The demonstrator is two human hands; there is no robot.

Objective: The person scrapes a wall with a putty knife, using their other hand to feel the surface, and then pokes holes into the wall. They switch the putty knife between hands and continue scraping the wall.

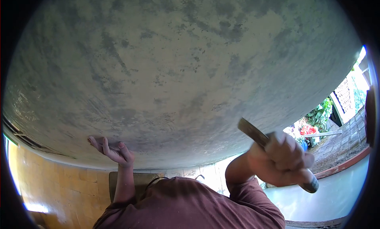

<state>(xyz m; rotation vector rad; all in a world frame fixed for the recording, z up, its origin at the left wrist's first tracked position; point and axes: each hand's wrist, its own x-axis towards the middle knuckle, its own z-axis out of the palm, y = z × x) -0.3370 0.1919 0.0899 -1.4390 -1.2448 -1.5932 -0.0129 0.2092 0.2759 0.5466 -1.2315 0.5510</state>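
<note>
A large wall (186, 82) with patchy grey and pale plaster fills most of the head view, bulging in the wide lens. My left hand (115, 151) is raised at the lower left, fingers apart, fingertips right at the wall surface and nothing in the palm. On the right, my right hand (279, 159) is wrapped round a scraper (253, 131). Its flat, narrow blade points up and left toward the wall, and the rounded handle end sticks out below the fist. The middle of the handle is hidden by my fingers.
Yellowish tiles (75, 181) cover the floor at the lower left, near a brown seat-like panel (114, 181) behind my left forearm. To the right is an opening with a reddish sill (342, 165), green plants (321, 112) and red flowers (308, 129) beyond it.
</note>
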